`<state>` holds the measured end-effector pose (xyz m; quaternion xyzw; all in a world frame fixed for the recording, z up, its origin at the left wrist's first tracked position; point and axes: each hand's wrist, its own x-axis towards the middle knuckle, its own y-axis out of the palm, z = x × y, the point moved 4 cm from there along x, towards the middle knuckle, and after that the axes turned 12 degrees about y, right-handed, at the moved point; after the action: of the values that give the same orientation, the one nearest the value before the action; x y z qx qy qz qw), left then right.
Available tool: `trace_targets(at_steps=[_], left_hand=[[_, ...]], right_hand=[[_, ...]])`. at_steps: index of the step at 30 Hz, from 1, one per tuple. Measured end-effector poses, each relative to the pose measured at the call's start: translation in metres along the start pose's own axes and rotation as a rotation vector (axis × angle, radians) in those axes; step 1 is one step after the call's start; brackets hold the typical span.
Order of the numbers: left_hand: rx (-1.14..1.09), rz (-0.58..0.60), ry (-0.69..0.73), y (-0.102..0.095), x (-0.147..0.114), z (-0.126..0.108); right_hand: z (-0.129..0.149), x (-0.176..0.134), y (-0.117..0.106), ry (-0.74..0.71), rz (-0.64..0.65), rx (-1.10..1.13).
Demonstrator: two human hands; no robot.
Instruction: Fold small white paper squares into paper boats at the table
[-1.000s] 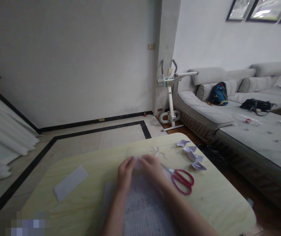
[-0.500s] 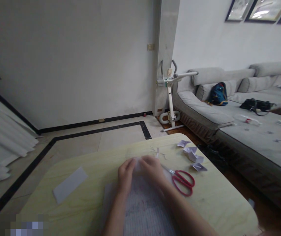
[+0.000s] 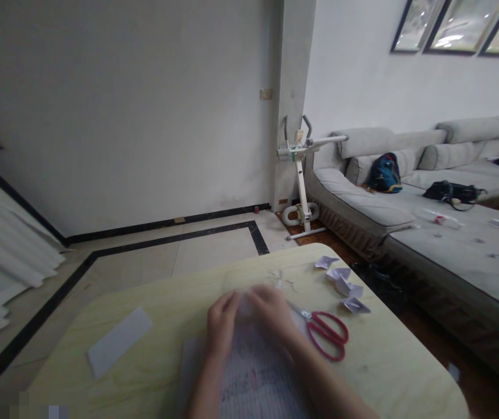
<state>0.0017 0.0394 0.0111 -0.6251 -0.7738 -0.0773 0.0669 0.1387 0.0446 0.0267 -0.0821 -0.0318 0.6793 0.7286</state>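
My left hand (image 3: 223, 320) and my right hand (image 3: 272, 314) meet near the middle of the table, fingers closed on a small piece of white paper (image 3: 244, 304) between them. Its folds are blurred and partly covered by my fingers. Beneath my wrists lies a lined sheet with writing (image 3: 253, 372). Red-handled scissors (image 3: 328, 334) rest just right of my right hand, their blades partly hidden. Thin paper scraps (image 3: 280, 279) lie beyond my fingers. Several folded paper pieces (image 3: 344, 282) sit along the table's far right side. A white paper strip (image 3: 119, 342) lies to the left.
The pale wooden table (image 3: 397, 349) has rounded corners. Past its right edge stands a grey sofa (image 3: 363, 212) with a blue backpack (image 3: 386, 173) and a black bag (image 3: 452, 192). A white exercise machine (image 3: 302, 180) stands by the pillar. A white curtain (image 3: 4, 250) hangs at left.
The whole view has shifted slightly, with things appearing a little lower. Both hands stay together on the small paper, and the scissors and folded pieces keep their places on the table.
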Motion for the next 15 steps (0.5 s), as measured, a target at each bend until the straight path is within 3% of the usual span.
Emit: trace_targets(at_steps=[15], left_hand=[[0.017,0.015,0.021,-0.0006,0.0002,0.0019]], right_hand=[[0.0001,0.0003,-0.0008,-0.025,-0.005,0.004]])
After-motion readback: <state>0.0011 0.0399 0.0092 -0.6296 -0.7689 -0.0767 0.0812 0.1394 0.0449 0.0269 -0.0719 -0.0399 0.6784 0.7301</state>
